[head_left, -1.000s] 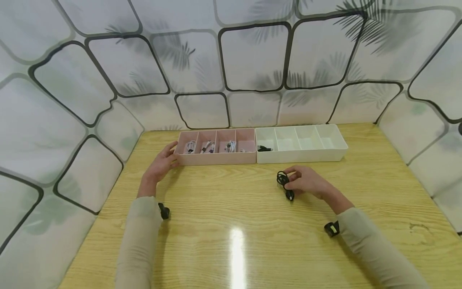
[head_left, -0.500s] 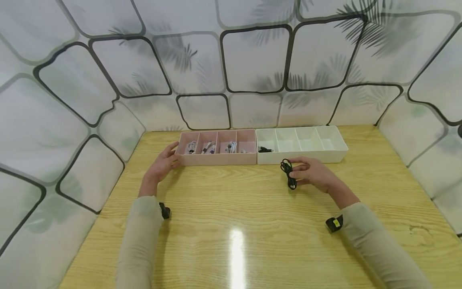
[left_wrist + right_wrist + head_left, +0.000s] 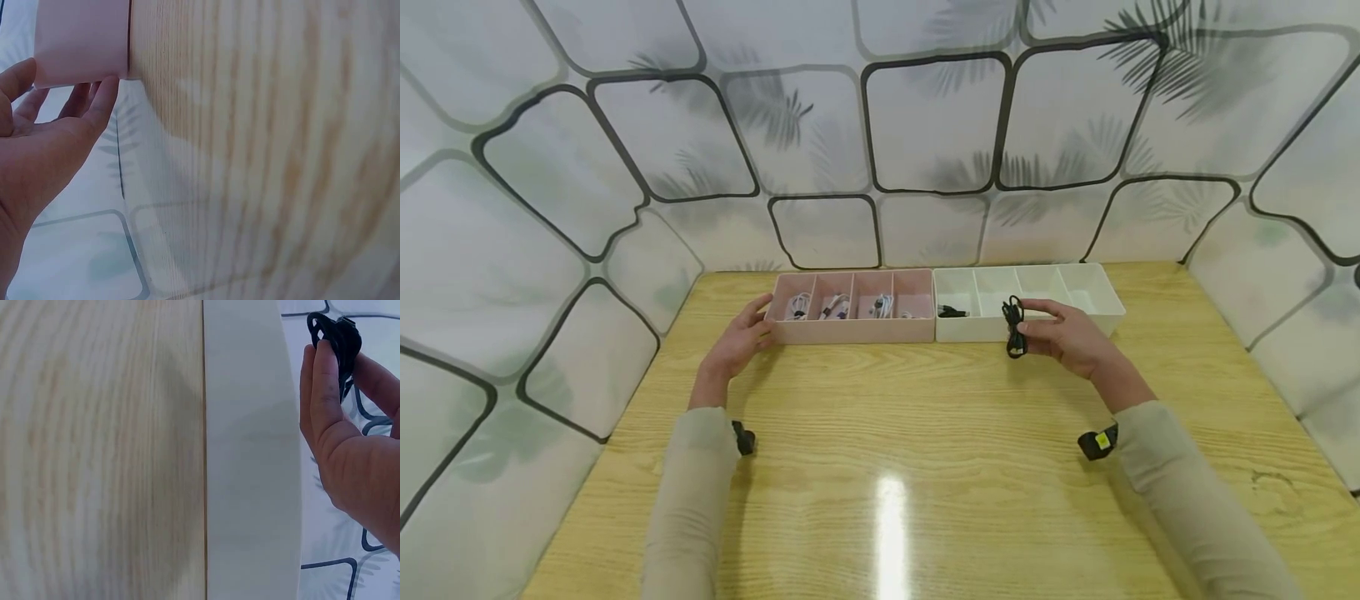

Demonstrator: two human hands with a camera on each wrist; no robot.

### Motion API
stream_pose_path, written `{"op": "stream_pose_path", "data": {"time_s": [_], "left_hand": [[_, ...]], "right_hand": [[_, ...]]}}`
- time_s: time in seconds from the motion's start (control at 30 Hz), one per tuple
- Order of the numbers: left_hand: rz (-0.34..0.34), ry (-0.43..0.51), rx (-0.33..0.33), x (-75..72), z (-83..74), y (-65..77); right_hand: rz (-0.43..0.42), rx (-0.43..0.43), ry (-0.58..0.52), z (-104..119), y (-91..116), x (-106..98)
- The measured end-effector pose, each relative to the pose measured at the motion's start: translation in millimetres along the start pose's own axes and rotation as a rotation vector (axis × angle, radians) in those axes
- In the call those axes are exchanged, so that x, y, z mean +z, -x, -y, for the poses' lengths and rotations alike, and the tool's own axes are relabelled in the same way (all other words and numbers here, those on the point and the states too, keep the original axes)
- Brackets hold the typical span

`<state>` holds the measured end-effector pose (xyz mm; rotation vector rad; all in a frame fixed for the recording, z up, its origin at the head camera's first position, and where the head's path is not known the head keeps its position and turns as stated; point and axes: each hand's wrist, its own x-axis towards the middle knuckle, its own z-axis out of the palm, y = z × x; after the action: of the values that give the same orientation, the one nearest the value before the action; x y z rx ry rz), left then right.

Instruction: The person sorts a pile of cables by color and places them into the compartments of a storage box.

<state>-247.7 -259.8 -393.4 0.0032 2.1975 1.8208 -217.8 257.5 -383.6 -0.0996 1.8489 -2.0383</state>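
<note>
My right hand [image 3: 1070, 339] pinches a coiled black cable [image 3: 1015, 327] between thumb and fingers. It holds the cable in front of the second compartment of the white divided box [image 3: 966, 331], overlapping the front wall in the head view. In the right wrist view the cable [image 3: 348, 347] sits at the fingertips, past the box wall. My left hand [image 3: 737, 342] touches the left end of the pink divided box [image 3: 853, 333] with loosely extended fingers. The left wrist view has those fingertips right at the edge of the pink end wall [image 3: 81, 40].
White coiled cables [image 3: 882, 306] lie in several pink compartments. Another black cable [image 3: 952, 312] lies in the leftmost white compartment. Both boxes stand end to end at the back of the wooden table [image 3: 820, 433], before a patterned cloth backdrop [image 3: 820, 125].
My right hand has lifted the black cable away from the table and moved it back and slightly right, up to the white box. My left hand stays at the pink box.
</note>
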Motion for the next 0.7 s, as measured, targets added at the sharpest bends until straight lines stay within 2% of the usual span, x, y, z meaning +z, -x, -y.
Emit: {"op": "stream_pose_path", "data": {"time_s": [0.13,0.37,0.53,0.7], "left_hand": [[-0.005,-0.002,0.016,-4.5,11.8,-7.3],[0.014,-0.004,0.006,-2.4,0.4,0.3],[0.0,-0.015,0.021,-7.1,14.8,-9.8],[-0.009,-0.039,0.03,-8.6,20.8,-15.0]], "right_hand": [[-0.026,0.012,-0.023,7,-5,-4],[-0.082,0.034,-0.058,15,-17,-15],[-0.108,0.046,-0.123,21,-23,-18],[-0.144,0.076,-0.175,26,-30,-20]]}}
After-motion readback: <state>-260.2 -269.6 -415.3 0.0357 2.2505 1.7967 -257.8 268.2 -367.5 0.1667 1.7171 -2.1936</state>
